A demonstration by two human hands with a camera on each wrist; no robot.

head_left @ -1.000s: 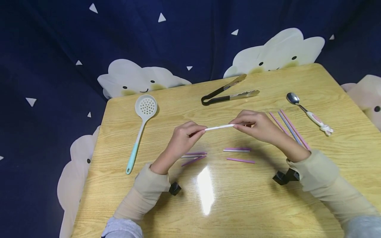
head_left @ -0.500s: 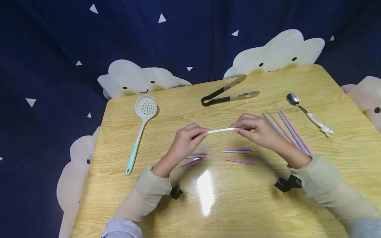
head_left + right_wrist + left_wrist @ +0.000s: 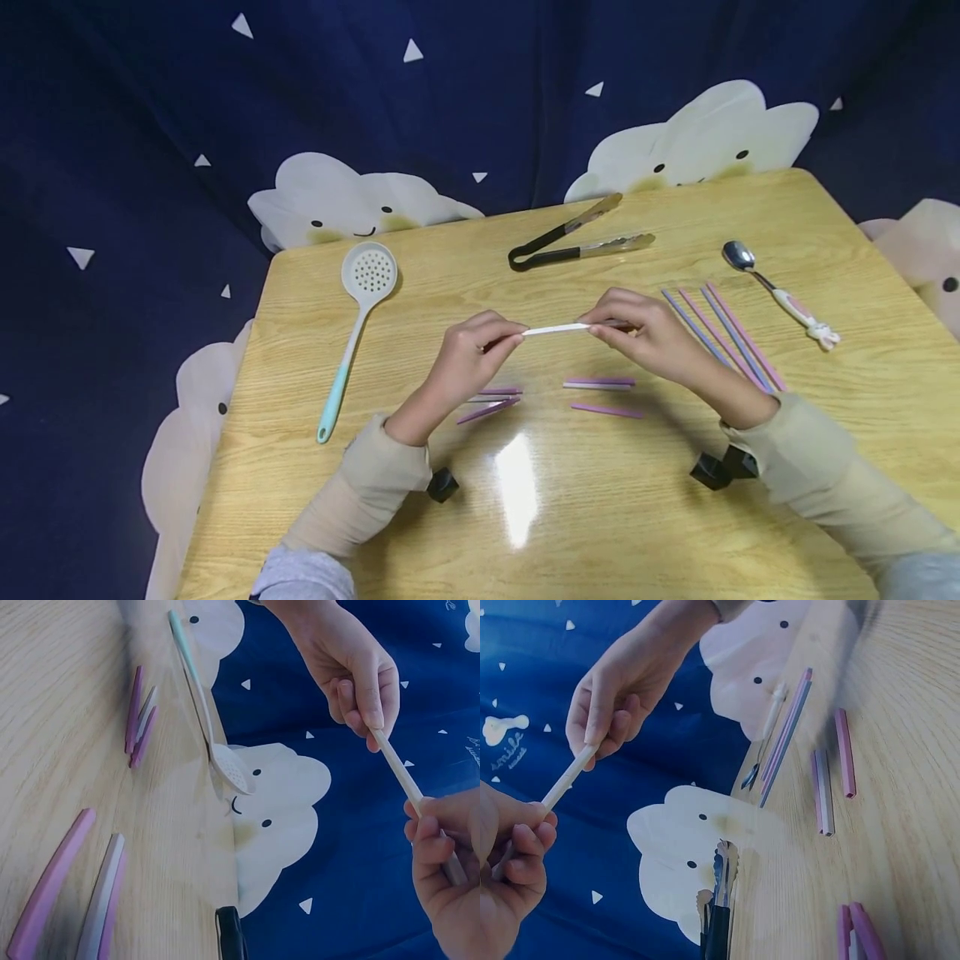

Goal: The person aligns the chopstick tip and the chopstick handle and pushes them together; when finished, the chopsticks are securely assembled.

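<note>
A slim white stick [image 3: 557, 329] is held level above the table between both hands. My left hand [image 3: 468, 354] pinches its left end between thumb and fingers, while my right hand [image 3: 648, 333] grips the opposite end the same way. Both ends disappear inside the fingers. In the left wrist view the white stick [image 3: 566, 780] runs straight from one hand to the other. Beneath and in front of the hands lie short purple and white sticks: a small group [image 3: 491, 408] by the left wrist, a purple-and-white pair [image 3: 600, 382] and a single purple one [image 3: 607, 410] to the right.
Longer pink and blue sticks [image 3: 712, 325] lie beyond the right forearm, beside a spoon with a rabbit handle [image 3: 787, 298]. Black-handled tongs [image 3: 551, 248] rest near the back edge. A skimmer [image 3: 360, 312] with a mint handle lies at left. Behind the wooden table [image 3: 615, 517] hangs a dark blue curtain [image 3: 480, 100].
Both hands have come slightly closer to the body with the white stick between them. Another blue stick beyond the right forearm has come into sight. The things on the table stay put.
</note>
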